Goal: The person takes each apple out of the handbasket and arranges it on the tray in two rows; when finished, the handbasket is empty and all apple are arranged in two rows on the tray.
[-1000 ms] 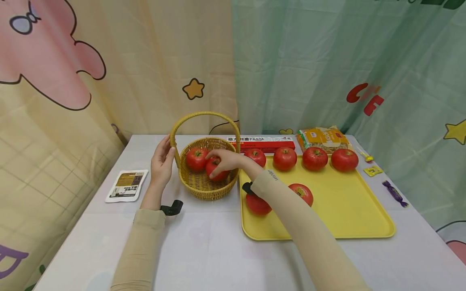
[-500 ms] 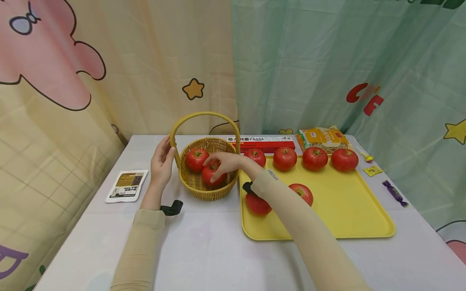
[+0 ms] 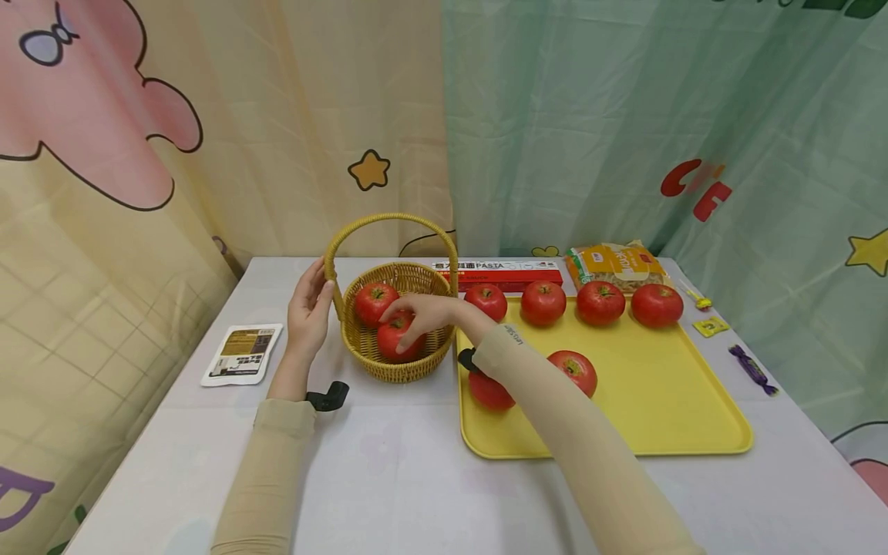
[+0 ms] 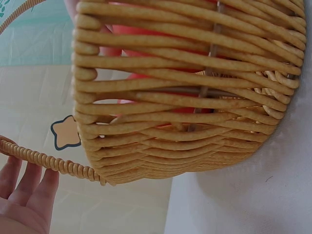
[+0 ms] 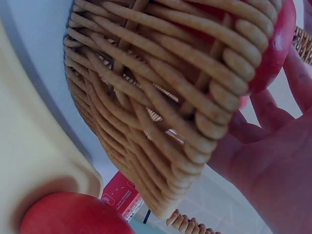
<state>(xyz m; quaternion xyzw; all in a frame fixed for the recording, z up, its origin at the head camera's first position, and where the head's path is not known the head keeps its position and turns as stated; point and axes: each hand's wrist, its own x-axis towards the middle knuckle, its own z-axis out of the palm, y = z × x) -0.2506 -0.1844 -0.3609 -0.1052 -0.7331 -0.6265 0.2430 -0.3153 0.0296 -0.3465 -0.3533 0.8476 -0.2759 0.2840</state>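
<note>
A wicker basket (image 3: pixel 395 371) with a tall arched handle stands on the table. My left hand (image 3: pixel 310 312) rests against the left foot of the handle, and in the left wrist view its straight fingers (image 4: pixel 41 192) touch the wrapped cane. Inside the basket, my right hand (image 3: pixel 432 312) grips a red apple (image 3: pixel 397 341) from above, fingers bent over it. A second apple (image 3: pixel 372 299) lies behind and left of it. In the right wrist view the woven wall hides much of the held apple (image 5: pixel 279 53).
Right of the basket is a yellow tray (image 3: pixel 666 393) with a row of apples (image 3: pixel 543 303) at its back and two more under the right forearm. A pasta box (image 3: pixel 499 276) and orange-labelled bag (image 3: pixel 617 266) stand behind. Sweets (image 3: pixel 752 370) lie right; a white packet (image 3: pixel 243 354) lies left.
My right hand has moved the apple left and slightly toward the front within the basket, nearer the other apple. The left hand and the basket have stayed put.
</note>
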